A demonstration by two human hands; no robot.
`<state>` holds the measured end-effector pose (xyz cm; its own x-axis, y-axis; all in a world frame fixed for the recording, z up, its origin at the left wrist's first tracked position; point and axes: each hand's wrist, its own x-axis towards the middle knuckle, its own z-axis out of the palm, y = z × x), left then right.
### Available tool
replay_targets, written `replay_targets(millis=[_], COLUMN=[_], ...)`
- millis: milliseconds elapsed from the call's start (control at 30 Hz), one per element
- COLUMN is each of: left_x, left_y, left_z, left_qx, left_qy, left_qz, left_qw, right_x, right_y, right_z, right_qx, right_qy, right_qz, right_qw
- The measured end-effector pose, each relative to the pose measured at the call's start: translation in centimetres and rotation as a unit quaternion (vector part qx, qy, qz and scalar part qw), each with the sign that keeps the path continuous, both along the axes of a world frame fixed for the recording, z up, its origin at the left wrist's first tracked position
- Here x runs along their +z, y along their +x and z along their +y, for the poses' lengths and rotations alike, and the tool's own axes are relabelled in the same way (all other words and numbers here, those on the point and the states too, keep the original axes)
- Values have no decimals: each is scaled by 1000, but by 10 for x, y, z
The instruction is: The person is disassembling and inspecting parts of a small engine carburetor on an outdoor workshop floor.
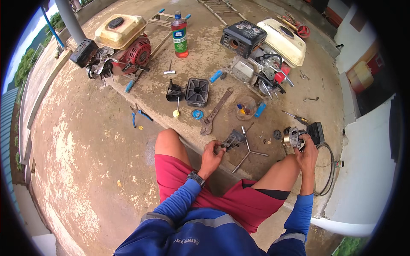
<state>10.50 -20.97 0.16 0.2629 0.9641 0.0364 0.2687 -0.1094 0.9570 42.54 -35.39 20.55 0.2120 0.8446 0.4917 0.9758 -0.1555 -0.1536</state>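
Note:
My right hand point(306, 154) is closed around a metal carburetor point(292, 138) with a brass-coloured bowl, above the concrete at the right. In front of my left knee, my left hand point(211, 158) pinches a dark, irregular engine part point(234, 139); its exact kind is hard to make out. A three-armed socket wrench point(249, 152) lies just right of that part. Close to the carburetor are a black box-shaped part point(315, 132) and a small round dark part point(277, 134). Farther off lies a large adjustable wrench point(217, 112).
Two small engines, one with a red recoil cover point(137, 52) and one with a white tank point(282, 40), stand at the back. Between them is a bottle of red liquid point(180, 38). Pliers point(140, 115), a screwdriver point(294, 117) and a clear container point(246, 106) lie nearer.

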Motion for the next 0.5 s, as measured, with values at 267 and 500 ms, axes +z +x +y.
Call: replay_targets(millis=[267, 500], left_x=[0, 0], left_y=[-10, -9], left_z=[1, 2], left_qx=[6, -1], left_qy=[18, 8], left_qz=[-8, -20], left_qw=[1000, 1000], right_x=[-4, -51], right_y=[17, 94], right_z=[36, 30], right_qx=[-66, -126], right_qy=[-178, -293], right_qz=[106, 23], right_qw=[976, 948])
